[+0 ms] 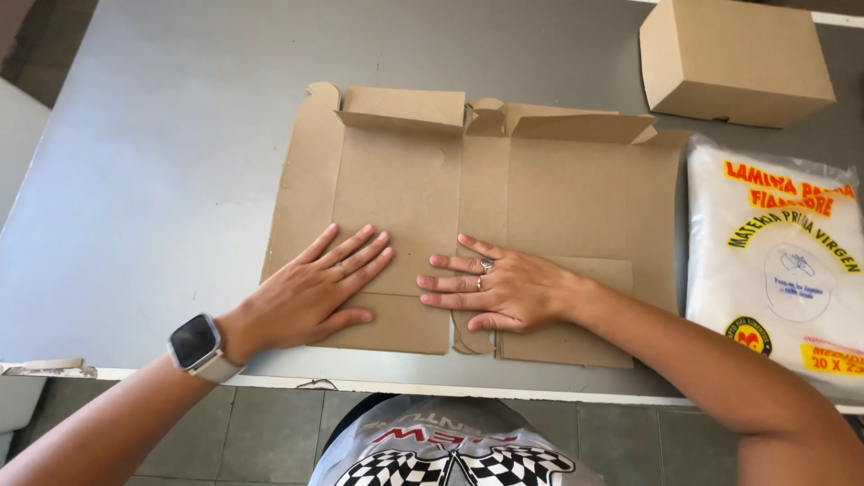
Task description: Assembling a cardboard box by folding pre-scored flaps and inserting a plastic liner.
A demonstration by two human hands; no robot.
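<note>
Grey desk [162,180] fills most of the view, its near edge running along the bottom at 6 o'clock. Spread flat across its middle lies an unfolded cardboard box blank [531,193], brown, with its far flaps at 12 o'clock standing partly raised and its near flaps folded in along the 6 o'clock edge. At 3 o'clock from the blank, just beside its right edge, rests a clear plastic packet of white sheets [778,270] with coloured print. At 1 o'clock, apart from the blank, stands a closed cardboard box [733,58].

Both hands lie on the near half of the blank, palms down, fingers spread and flat, gripping nothing. Left hand [310,292] presses the panel at about 7 o'clock of the blank, fingers pointing toward 1 o'clock. Right hand [504,288] presses just right of the centre crease, fingers pointing toward 9 o'clock, its fingertips close to the left hand's fingertips without touching them. The blank thus sits directly beneath both palms and stretches away toward 12 o'clock.

A smartwatch [198,345] with a dark face sits on the left wrist. Two rings [483,273] show on the right hand's fingers.
</note>
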